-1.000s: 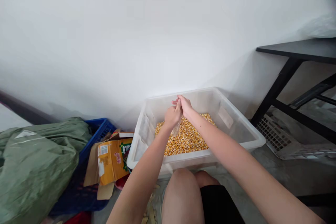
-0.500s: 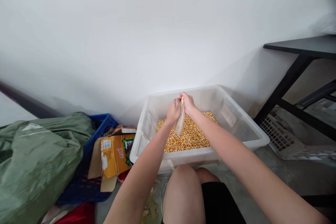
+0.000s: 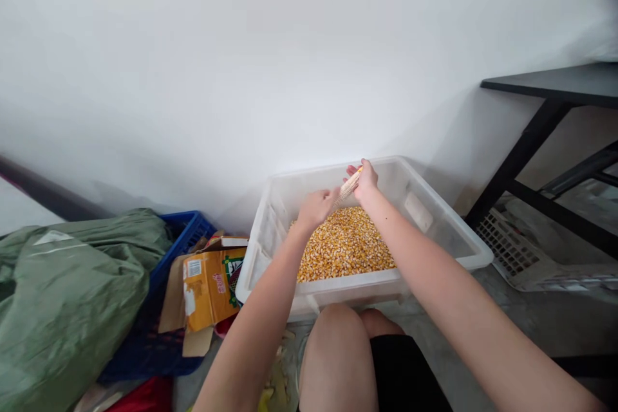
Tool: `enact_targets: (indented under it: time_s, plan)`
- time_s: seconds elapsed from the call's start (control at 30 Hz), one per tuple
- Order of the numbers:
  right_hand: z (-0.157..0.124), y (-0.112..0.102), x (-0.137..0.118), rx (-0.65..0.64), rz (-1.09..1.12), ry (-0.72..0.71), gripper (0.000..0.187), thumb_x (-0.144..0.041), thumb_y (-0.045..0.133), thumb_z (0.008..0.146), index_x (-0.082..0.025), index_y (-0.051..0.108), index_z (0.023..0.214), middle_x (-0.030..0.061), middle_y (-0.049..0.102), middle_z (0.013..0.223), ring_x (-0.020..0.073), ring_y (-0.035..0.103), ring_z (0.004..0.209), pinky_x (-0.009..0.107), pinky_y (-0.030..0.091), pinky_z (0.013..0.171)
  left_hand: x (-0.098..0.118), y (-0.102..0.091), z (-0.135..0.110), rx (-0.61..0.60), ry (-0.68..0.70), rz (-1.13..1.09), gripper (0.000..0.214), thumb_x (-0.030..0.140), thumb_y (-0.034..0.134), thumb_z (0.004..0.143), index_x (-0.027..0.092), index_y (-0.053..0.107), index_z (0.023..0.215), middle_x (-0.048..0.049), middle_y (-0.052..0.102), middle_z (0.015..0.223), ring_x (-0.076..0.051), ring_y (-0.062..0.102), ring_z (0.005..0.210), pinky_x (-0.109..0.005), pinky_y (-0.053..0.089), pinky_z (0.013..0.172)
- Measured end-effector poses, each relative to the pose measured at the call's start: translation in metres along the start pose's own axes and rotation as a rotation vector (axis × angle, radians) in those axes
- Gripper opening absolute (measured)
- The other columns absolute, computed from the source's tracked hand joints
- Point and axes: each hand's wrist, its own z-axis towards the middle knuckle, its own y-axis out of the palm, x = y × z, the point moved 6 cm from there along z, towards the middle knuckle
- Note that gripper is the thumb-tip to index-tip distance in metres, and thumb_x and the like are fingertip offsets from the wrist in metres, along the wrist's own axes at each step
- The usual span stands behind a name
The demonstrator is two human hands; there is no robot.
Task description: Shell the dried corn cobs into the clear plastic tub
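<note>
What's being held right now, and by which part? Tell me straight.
A pale, mostly bare corn cob, with yellow kernels left at its upper tip, is held near that end by the right hand. The left hand is by its lower end; contact is unclear.

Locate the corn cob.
In the head view, the corn cob sits in the right hand, above the corn kernels in the clear plastic tub, with the left hand beside its lower end.

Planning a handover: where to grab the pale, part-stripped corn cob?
Grip the pale stripped corn cob around its bare middle from above, beside the right hand: that slim stretch lies exposed, tilted over the loose yellow corn kernels.
</note>
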Motion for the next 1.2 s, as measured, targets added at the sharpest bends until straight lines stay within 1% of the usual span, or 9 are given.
enact_targets:
  time_s: [0.17,0.43,0.57,0.67,0.77,0.87,0.97,1.1,1.2]
  plan:
    - [0.008,-0.005,-0.004,-0.004,0.080,0.040,0.023,-0.034,0.049,0.085,-0.021,0.041,0.068,-0.0056,0.050,0.051,0.0097,0.052,0.045,0.022,0.047,0.045,0.027,0.015,-0.014,0.001,0.110,0.340,0.064,0.071,0.047,0.076,0.016,0.059,0.107,-0.0129,0.069,0.092,-0.027,0.065,0.082,-0.031,0.045,0.070]
    - [0.005,0.003,-0.012,-0.196,0.117,0.100,0.022,-0.024,0.047,0.078,-0.022,0.034,0.061,-0.0085,0.033,0.040,0.0065,0.030,0.033,0.019,0.031,0.036,0.038,0.010,-0.016,0.042,0.224,0.071,0.061,0.065,0.026,0.089,0.016,0.061,0.077,-0.0094,0.063,0.070,-0.021,0.060,0.068,-0.027,0.041,0.065]
    - [0.001,0.005,-0.013,-0.290,0.104,0.164,0.022,-0.024,0.044,0.078,-0.022,0.033,0.059,-0.0079,0.032,0.040,0.0068,0.029,0.033,0.019,0.032,0.037,0.018,0.021,-0.004,-0.085,0.032,-0.344,0.065,0.063,0.021,0.090,0.015,0.062,0.078,-0.0038,0.057,0.058,-0.017,0.054,0.054,-0.026,0.039,0.054]
    - [0.003,0.007,-0.011,-0.333,0.109,0.195,0.021,-0.024,0.047,0.077,-0.022,0.036,0.060,-0.0074,0.034,0.040,0.0071,0.031,0.034,0.019,0.034,0.038,-0.002,0.026,0.006,-0.132,-0.137,-0.431,0.057,0.058,0.031,0.089,0.013,0.063,0.075,-0.0039,0.058,0.059,-0.016,0.054,0.055,-0.027,0.039,0.054]
    - [0.007,0.007,-0.010,-0.316,0.183,0.154,0.020,-0.026,0.050,0.076,-0.021,0.038,0.061,-0.0064,0.040,0.043,0.0083,0.039,0.038,0.021,0.042,0.044,-0.001,0.015,0.009,-0.028,-0.028,-0.317,0.042,0.046,0.039,0.087,0.013,0.065,0.077,-0.0051,0.064,0.072,-0.017,0.058,0.071,-0.026,0.041,0.064]
    - [0.005,0.011,-0.007,-0.325,0.203,0.127,0.020,-0.029,0.050,0.077,-0.021,0.040,0.061,-0.0046,0.046,0.047,0.0096,0.047,0.044,0.024,0.049,0.053,0.015,0.017,0.002,-0.031,0.127,-0.156,0.032,0.037,0.053,0.080,0.015,0.061,0.102,-0.0058,0.067,0.087,-0.019,0.060,0.077,-0.026,0.042,0.068]
    - [0.000,0.016,-0.004,-0.355,0.041,0.142,0.022,-0.035,0.050,0.078,-0.021,0.042,0.062,-0.0033,0.049,0.051,0.0107,0.048,0.045,0.026,0.050,0.053,0.023,0.022,-0.007,0.007,0.077,0.116,0.038,0.034,0.058,0.078,0.015,0.052,0.111,-0.0124,0.066,0.092,-0.024,0.063,0.081,-0.031,0.044,0.071]
    - [0.006,0.005,-0.008,-0.166,-0.220,0.136,0.031,-0.047,0.049,0.079,-0.023,0.043,0.061,-0.0025,0.046,0.049,0.0135,0.046,0.043,0.030,0.048,0.047,0.025,0.023,-0.013,0.042,-0.017,0.370,0.033,0.024,0.049,0.084,0.017,0.045,0.116,-0.0163,0.065,0.093,-0.029,0.064,0.087,-0.037,0.044,0.078]
    - [0.017,-0.007,-0.017,-0.018,-0.387,-0.016,0.032,-0.045,0.045,0.082,-0.024,0.043,0.057,-0.0006,0.047,0.047,0.0159,0.046,0.043,0.030,0.043,0.044,0.029,0.024,-0.015,0.039,0.008,0.418,0.034,0.018,0.047,0.083,0.018,0.043,0.117,-0.0163,0.064,0.094,-0.029,0.065,0.088,-0.038,0.044,0.079]
